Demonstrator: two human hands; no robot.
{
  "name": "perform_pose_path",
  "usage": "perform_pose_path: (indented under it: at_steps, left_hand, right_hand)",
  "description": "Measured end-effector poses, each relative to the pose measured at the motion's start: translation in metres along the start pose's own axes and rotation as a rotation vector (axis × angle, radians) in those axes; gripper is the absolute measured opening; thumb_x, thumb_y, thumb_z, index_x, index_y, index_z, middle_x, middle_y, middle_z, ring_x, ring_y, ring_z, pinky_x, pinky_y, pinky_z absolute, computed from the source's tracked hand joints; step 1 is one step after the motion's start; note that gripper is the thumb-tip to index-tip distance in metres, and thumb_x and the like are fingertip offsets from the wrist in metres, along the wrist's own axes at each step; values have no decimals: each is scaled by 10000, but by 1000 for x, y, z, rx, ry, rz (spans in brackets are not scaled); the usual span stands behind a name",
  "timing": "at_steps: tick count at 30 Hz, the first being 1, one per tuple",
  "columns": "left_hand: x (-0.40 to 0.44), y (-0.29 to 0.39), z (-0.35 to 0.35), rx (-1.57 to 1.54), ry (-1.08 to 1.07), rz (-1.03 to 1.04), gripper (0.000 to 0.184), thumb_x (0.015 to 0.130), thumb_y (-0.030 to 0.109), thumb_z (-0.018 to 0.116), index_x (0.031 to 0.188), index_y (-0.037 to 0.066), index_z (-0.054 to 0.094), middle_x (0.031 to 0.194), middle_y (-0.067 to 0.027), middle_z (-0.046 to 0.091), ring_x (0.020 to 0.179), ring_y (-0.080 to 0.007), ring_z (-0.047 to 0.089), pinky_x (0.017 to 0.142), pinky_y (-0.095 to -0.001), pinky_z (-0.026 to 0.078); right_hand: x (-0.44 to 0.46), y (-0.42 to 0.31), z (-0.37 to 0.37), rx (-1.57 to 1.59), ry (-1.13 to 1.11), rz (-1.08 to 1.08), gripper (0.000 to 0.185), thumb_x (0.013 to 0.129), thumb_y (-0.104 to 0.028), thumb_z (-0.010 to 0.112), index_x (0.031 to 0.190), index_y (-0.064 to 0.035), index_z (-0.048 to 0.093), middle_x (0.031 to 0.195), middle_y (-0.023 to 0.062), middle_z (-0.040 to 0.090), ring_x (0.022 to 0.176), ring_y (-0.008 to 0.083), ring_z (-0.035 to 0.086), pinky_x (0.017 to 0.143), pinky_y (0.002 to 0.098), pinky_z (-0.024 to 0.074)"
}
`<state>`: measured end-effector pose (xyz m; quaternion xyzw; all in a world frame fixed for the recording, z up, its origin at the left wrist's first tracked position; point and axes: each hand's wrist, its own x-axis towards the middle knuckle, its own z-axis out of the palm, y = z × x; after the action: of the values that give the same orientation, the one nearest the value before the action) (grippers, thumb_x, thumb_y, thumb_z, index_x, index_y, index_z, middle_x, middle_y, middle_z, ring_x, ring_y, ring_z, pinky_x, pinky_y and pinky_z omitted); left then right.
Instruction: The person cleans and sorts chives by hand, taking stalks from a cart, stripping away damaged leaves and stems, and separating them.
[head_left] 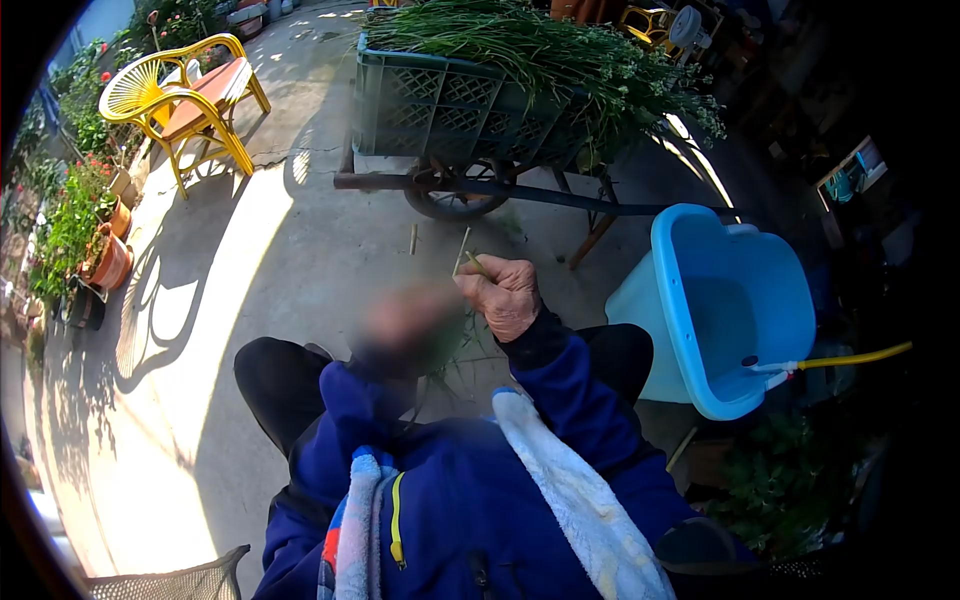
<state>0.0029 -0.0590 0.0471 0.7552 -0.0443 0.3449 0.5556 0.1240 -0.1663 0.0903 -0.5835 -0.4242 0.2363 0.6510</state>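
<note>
My right hand (pixel 507 298) is closed in front of my body, with a thin yellow-green plant stalk (pixel 477 264) sticking out between its fingers. Close beside it, at left, is my left hand (pixel 408 316), so smeared that its fingers cannot be read. A paler cut stalk (pixel 462 250) shows just above the right hand; whether it is held or lies on the floor I cannot tell. Below the hands, loose green bits (pixel 470 345) are partly blurred. Another short stalk (pixel 413 239) lies on the concrete farther ahead.
A green crate (pixel 430 105) heaped with long leafy stalks (pixel 500 40) rests on a wheeled cart (pixel 460 190) ahead. At right stands a blue tub (pixel 670 310) with a yellow hose (pixel 855 358). A yellow chair (pixel 205 105) and potted plants (pixel 108 258) are at left.
</note>
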Motion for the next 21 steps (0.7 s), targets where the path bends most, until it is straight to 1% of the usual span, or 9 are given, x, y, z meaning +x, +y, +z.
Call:
perform_pose_path:
  at_steps: [1, 4, 7, 9, 12, 15, 18, 20, 21]
  left_hand:
    - [0, 6, -2, 469, 56, 225, 119, 799, 89, 533, 880, 14, 579, 804, -86, 580, 722, -174, 566, 629, -264, 459]
    - [-3, 2, 2, 670, 108, 314, 154, 791, 122, 550, 892, 11, 583, 800, -96, 584, 730, -196, 577, 646, -275, 462]
    - [-6, 13, 1, -3, 126, -263, 196, 790, 146, 551, 937, 17, 570, 877, -113, 579, 782, -221, 579, 687, -292, 464]
    - [-7, 15, -2, -207, 164, -411, 194, 779, 136, 556, 935, 21, 572, 873, -114, 579, 776, -224, 579, 679, -298, 467]
    - [-11, 4, -5, -64, 157, -256, 194, 763, 121, 564, 932, 27, 575, 866, -115, 579, 768, -230, 580, 666, -307, 471]
    - [-16, -9, -5, 278, 148, 5, 197, 747, 106, 572, 929, 33, 578, 859, -116, 579, 761, -235, 580, 653, -316, 475]
    - [-18, -18, -10, 605, 96, 263, 203, 730, 91, 580, 926, 39, 580, 852, -117, 579, 753, -240, 580, 640, -325, 479]
    - [-20, -24, -14, 711, 70, 364, 208, 719, 82, 585, 924, 43, 582, 848, -117, 578, 747, -243, 581, 631, -331, 481]
    - [-21, -24, -16, 726, 67, 389, 212, 714, 77, 587, 923, 45, 583, 845, -118, 578, 745, -245, 581, 627, -334, 483]
  right_hand:
    - [0, 1, 1, -7, 8, -6, 90, 764, -61, 564, 723, 10, 600, 548, -46, 472, 471, 7, 357, 430, 173, 266]
    - [-3, 5, 3, -56, 32, -19, 100, 766, -63, 548, 714, 9, 592, 558, -32, 482, 491, 26, 384, 452, 182, 292]
    - [-3, 11, 0, -267, -13, -189, 101, 763, -87, 540, 795, -7, 593, 692, 42, 548, 608, 121, 488, 544, 246, 388]
    - [3, 31, -4, -524, -79, -531, 183, 763, -130, 543, 912, -36, 592, 881, 114, 590, 808, 225, 576, 687, 324, 471]
    - [-1, 11, -9, -574, -134, -557, 164, 742, -91, 506, 852, -4, 592, 832, 141, 591, 719, 271, 567, 619, 360, 463]
    - [-4, 16, -18, -659, -258, -505, 266, 800, -144, 500, 1041, -38, 537, 1012, 111, 547, 924, 217, 536, 789, 336, 447]
    - [4, 20, -14, -667, -13, -548, 129, 741, -79, 499, 803, -8, 588, 801, 129, 592, 689, 264, 563, 598, 355, 459]
    - [21, 25, -39, -928, 11, -822, 103, 745, -78, 505, 768, -8, 576, 726, 96, 576, 624, 213, 545, 556, 319, 441]
    - [26, 10, -47, -821, 32, -674, 91, 746, -80, 511, 746, -9, 569, 676, 74, 552, 589, 177, 522, 532, 297, 422]
